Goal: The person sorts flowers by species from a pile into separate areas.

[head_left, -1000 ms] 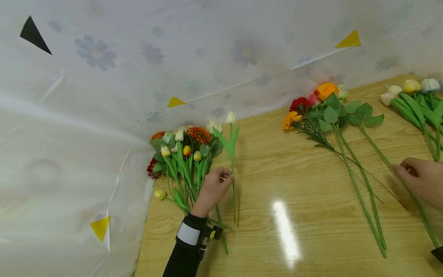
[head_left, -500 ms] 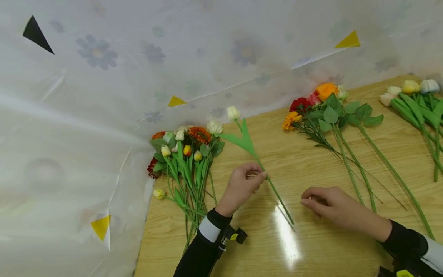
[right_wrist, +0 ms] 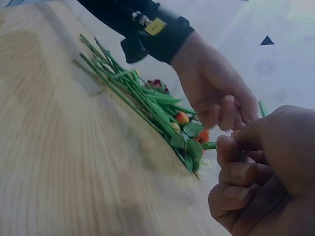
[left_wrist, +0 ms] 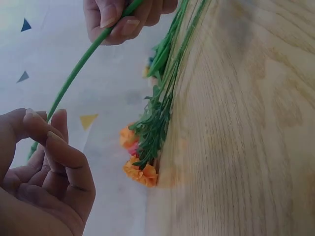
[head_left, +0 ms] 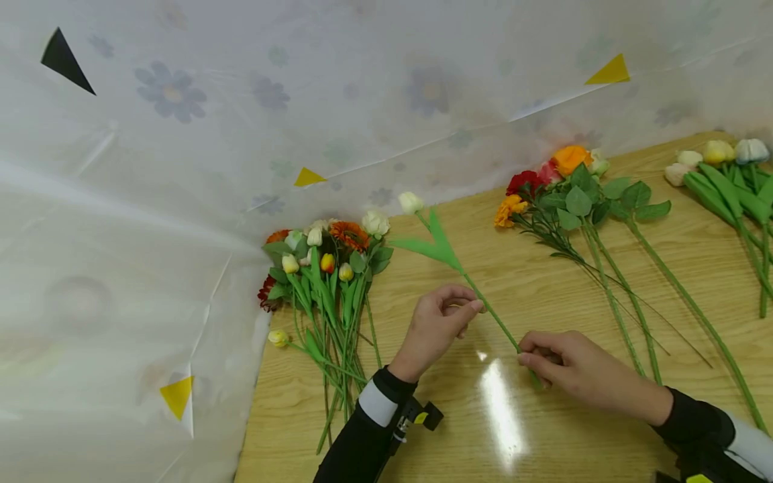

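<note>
A white tulip (head_left: pixel 411 202) with two long green leaves slants above the table, its bloom at the upper left. My left hand (head_left: pixel 436 329) pinches its stem (head_left: pixel 492 310) about midway, and my right hand (head_left: pixel 582 369) pinches the stem near its lower end. In the left wrist view the green stem (left_wrist: pixel 74 73) runs from my left hand (left_wrist: pixel 47 172) up to my right hand (left_wrist: pixel 125 19). The right wrist view shows a short stem end (right_wrist: pixel 209 145) poking out of my right hand (right_wrist: pixel 266 172), with my left hand (right_wrist: pixel 211 83) just beyond.
A mixed bunch of flowers (head_left: pixel 326 288) lies on the wooden table (head_left: pixel 453 436) at the left. Roses and carnations (head_left: pixel 570 159) with long stems lie right of centre, and more tulips (head_left: pixel 718 151) at the far right. A patterned sheet (head_left: pixel 362 87) hangs behind the table.
The left hand has carried the white tulip rightward from beside the left bunch, and its stem now slants. The right hand has left a stem at the right and taken hold of the tulip's lower stem.
</note>
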